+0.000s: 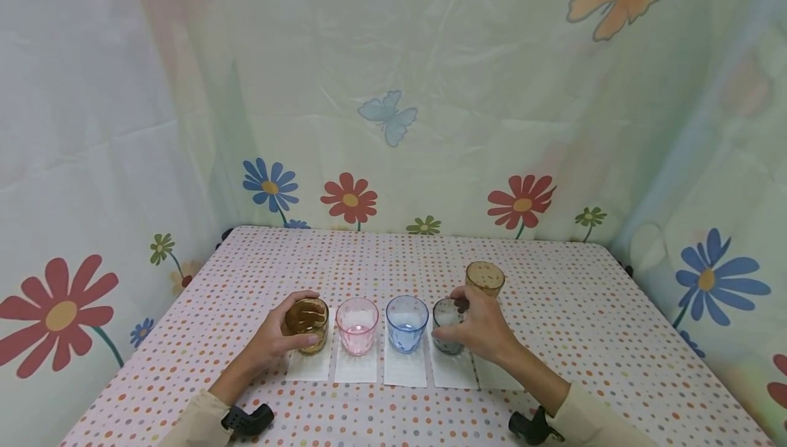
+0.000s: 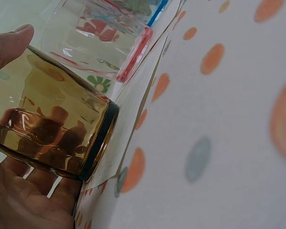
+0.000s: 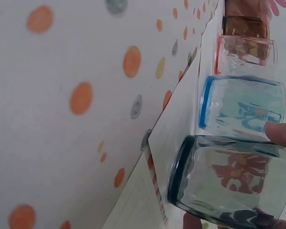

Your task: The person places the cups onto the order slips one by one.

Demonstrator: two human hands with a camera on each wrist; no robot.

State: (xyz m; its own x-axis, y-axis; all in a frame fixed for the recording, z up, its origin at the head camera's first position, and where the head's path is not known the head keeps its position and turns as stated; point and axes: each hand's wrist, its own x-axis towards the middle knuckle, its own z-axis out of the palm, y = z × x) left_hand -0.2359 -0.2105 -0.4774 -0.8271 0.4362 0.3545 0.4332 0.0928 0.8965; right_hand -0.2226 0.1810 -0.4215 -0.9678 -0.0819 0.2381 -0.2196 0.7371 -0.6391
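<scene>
My left hand grips an amber-brown drinking glass, thumb on the near side and fingers round the far side. In the left wrist view this glass stands upright, its dark base on a paper sheet. My right hand holds a grey glass between thumb and fingers; its base is at the paper in the right wrist view. Between the hands stand a pink glass and a blue glass, both upright and untouched.
A lighter amber glass stands behind my right hand, partly hidden by it. Several white paper strips lie in a row, one of them at the right end, under my right wrist. A dotted cloth covers the table; flowered curtains enclose it.
</scene>
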